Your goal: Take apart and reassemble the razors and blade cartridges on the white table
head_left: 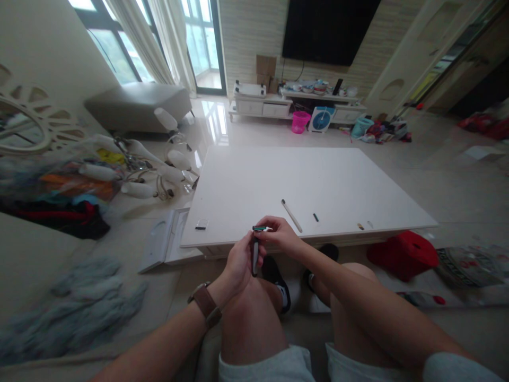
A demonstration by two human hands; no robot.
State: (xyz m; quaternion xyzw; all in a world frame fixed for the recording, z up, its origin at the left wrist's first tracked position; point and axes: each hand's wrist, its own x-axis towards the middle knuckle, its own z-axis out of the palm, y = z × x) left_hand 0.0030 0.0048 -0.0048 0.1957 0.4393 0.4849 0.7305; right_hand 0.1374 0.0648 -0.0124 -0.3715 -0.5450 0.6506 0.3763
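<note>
A razor (255, 257) with a dark and grey handle is held upright just in front of the table's near edge. My left hand (237, 261) is closed around its handle. At the top, the fingers of my right hand (276, 232) pinch the razor's green-and-black head (259, 228). On the white table (294, 170) beyond lies a pale stick with a dark end (291, 215), like a toothbrush. To its right is a small dark green piece (315, 217), like a razor cartridge. A small dark strip on clear plastic (201, 227) rests at the left.
Near the table's right edge lies a small brown piece (360, 226). A red stool-like object (407, 254) stands at the right, and an open white box (165, 236) at the left. A lamp with white shades (159, 167) is on the floor left of the table.
</note>
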